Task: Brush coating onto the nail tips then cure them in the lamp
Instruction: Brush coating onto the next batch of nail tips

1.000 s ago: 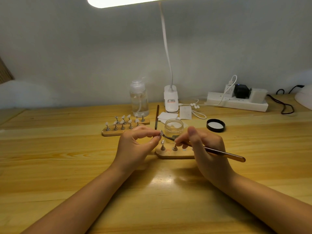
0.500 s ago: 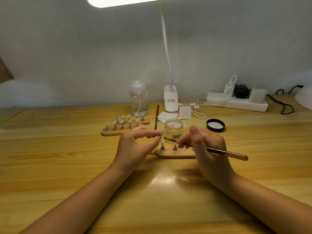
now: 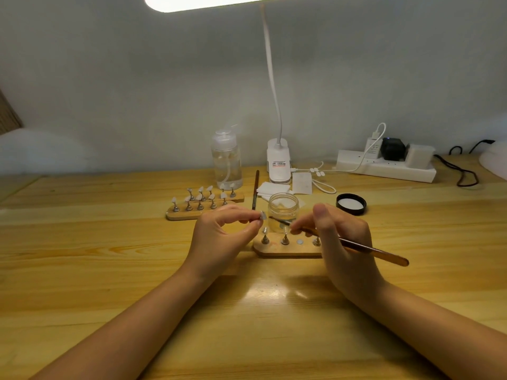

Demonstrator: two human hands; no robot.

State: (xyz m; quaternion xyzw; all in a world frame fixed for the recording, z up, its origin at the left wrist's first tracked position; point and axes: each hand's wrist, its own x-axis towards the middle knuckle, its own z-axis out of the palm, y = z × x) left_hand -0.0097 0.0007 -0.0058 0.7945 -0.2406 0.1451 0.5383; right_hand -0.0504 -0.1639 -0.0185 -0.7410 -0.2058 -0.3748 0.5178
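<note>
brush (image 3: 356, 246) tip drawn right, off nail tip (image 3: 262, 215) | labels unreadable

Left hand (image 3: 219, 237) pinches a nail tip (image 3: 262, 215); right hand (image 3: 343, 242) holds a brush (image 3: 356, 246).

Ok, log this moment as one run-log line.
step: brushing coating | left hand: pinches nail tip | right hand: holds brush, bristles near tip | jar: open, lid beside | lamp: unused

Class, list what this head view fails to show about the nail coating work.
- Curing lamp: cut off by right edge.
- Near wooden stand: right end hidden behind right hand.
- Brush bristles: too small, against jar.
- Coating on nail tip in left hand: too small.
</note>
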